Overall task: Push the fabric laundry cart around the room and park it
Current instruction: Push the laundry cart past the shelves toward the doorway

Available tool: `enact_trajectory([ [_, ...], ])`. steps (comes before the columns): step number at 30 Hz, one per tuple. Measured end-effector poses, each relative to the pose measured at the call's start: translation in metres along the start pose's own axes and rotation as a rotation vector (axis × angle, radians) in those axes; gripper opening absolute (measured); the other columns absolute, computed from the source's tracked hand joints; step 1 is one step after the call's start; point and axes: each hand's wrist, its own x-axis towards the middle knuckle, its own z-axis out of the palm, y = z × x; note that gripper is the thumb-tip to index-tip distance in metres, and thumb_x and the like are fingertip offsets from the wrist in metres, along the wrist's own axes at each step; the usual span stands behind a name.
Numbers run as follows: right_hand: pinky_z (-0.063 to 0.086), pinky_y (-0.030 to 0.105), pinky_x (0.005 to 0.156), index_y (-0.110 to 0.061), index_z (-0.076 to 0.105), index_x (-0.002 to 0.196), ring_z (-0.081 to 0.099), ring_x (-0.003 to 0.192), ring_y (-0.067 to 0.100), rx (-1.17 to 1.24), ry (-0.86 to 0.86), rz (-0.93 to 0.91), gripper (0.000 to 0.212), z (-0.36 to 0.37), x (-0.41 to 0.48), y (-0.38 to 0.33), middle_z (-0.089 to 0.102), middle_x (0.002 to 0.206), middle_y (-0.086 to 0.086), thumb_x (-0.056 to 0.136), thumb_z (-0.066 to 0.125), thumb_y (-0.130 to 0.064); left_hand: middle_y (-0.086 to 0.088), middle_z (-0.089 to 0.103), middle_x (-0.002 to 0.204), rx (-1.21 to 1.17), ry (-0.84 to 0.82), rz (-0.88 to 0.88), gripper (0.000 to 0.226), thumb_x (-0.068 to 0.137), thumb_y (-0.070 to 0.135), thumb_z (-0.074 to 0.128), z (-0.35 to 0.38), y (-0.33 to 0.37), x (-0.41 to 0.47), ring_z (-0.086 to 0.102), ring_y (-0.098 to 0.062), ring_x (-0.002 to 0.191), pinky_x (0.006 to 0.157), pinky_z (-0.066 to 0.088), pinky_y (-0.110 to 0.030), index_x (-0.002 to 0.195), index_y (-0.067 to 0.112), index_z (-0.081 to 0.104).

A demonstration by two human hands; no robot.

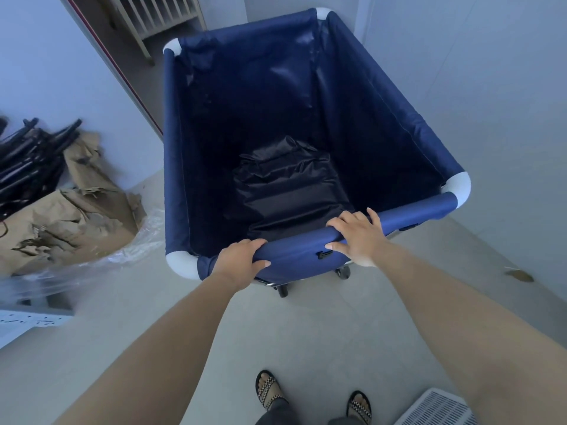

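A navy fabric laundry cart with white plastic corner joints stands on the tiled floor directly in front of me. A folded black bag lies at its bottom. My left hand grips the near top rail close to the left corner. My right hand grips the same rail further right. Black caster wheels show under the near edge.
A heap of torn brown cardboard and black rods in clear plastic lies at the left. A white wall runs close along the cart's right side. A wooden slatted frame stands beyond. A white grid crate sits near my feet.
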Motion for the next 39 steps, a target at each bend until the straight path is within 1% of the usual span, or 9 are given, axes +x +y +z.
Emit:
enact_trajectory([
  [6,0.002,0.047,0.115,-0.032,0.043,0.128,0.039,0.120,0.021,-0.001,0.008,-0.035,0.046,-0.004,-0.012,0.031,0.045,0.122,-0.004,0.090,0.045,-0.056,-0.003,0.055,0.129,-0.004,0.010,-0.032,0.046,0.095,0.039,0.049,0.010,0.035,-0.004,0.053,-0.024,0.113,0.095,0.045,-0.038,0.137,0.025,0.039],
  [11,0.005,0.046,0.115,-0.031,0.041,0.130,0.039,0.119,0.021,-0.044,0.015,-0.063,0.046,-0.006,-0.039,0.058,0.044,0.123,-0.004,0.091,0.043,-0.055,-0.002,0.052,0.130,-0.026,-0.030,-0.037,0.045,0.095,0.036,0.050,0.026,0.072,-0.016,0.052,-0.025,0.114,0.096,0.045,-0.042,0.137,0.024,0.039],
  [15,0.005,0.044,0.114,-0.033,0.040,0.132,0.038,0.120,0.020,-0.043,0.007,-0.084,0.046,-0.007,-0.060,0.074,0.044,0.125,-0.004,0.091,0.043,-0.054,-0.002,0.050,0.133,-0.015,-0.068,-0.038,0.046,0.096,0.033,0.050,0.036,0.095,-0.027,0.051,-0.025,0.116,0.097,0.045,-0.043,0.138,0.021,0.037],
  [18,0.005,0.046,0.115,-0.031,0.038,0.134,0.037,0.124,0.020,-0.071,-0.012,-0.081,0.048,-0.008,-0.074,0.083,0.043,0.128,-0.002,0.092,0.042,-0.053,0.000,0.050,0.134,0.002,-0.053,-0.043,0.046,0.097,0.035,0.047,0.046,0.110,-0.036,0.051,-0.025,0.115,0.097,0.044,-0.042,0.139,0.023,0.034],
  [22,0.004,0.050,0.115,-0.024,0.034,0.136,0.032,0.128,0.023,-0.120,-0.012,-0.073,0.050,-0.008,-0.093,0.090,0.040,0.133,0.001,0.094,0.040,-0.050,0.002,0.048,0.132,0.106,-0.008,-0.013,0.046,0.099,0.039,0.038,0.062,0.127,-0.049,0.050,-0.024,0.113,0.093,0.040,-0.038,0.141,0.024,0.028],
  [25,0.003,0.051,0.115,-0.020,0.033,0.137,0.031,0.129,0.023,-0.145,-0.002,-0.070,0.052,-0.006,-0.106,0.096,0.039,0.133,0.002,0.094,0.040,-0.050,0.002,0.046,0.133,0.099,-0.025,0.029,0.046,0.099,0.039,0.037,0.069,0.135,-0.054,0.048,-0.023,0.114,0.092,0.040,-0.038,0.140,0.023,0.027],
  [30,0.004,0.051,0.116,-0.020,0.035,0.135,0.033,0.127,0.022,-0.164,-0.013,-0.068,0.052,-0.005,-0.123,0.109,0.040,0.131,0.001,0.094,0.040,-0.051,0.002,0.042,0.137,0.097,-0.098,0.093,0.048,0.099,0.038,0.038,0.075,0.149,-0.060,0.046,-0.022,0.116,0.092,0.044,-0.038,0.142,0.020,0.024],
  [34,0.005,0.050,0.115,-0.021,0.035,0.135,0.032,0.128,0.021,-0.179,-0.021,-0.067,0.051,-0.006,-0.133,0.119,0.040,0.132,0.000,0.094,0.039,-0.052,0.002,0.040,0.139,0.090,-0.101,0.106,0.050,0.099,0.037,0.037,0.081,0.161,-0.065,0.045,-0.021,0.118,0.092,0.045,-0.039,0.143,0.019,0.023],
  [39,0.006,0.050,0.116,-0.022,0.036,0.135,0.032,0.129,0.022,-0.179,-0.028,-0.065,0.054,-0.008,-0.138,0.123,0.041,0.133,0.000,0.092,0.040,-0.054,0.000,0.044,0.135,0.016,-0.116,0.094,0.049,0.099,0.037,0.041,0.080,0.168,-0.069,0.046,-0.022,0.117,0.095,0.046,-0.041,0.142,0.021,0.026],
])
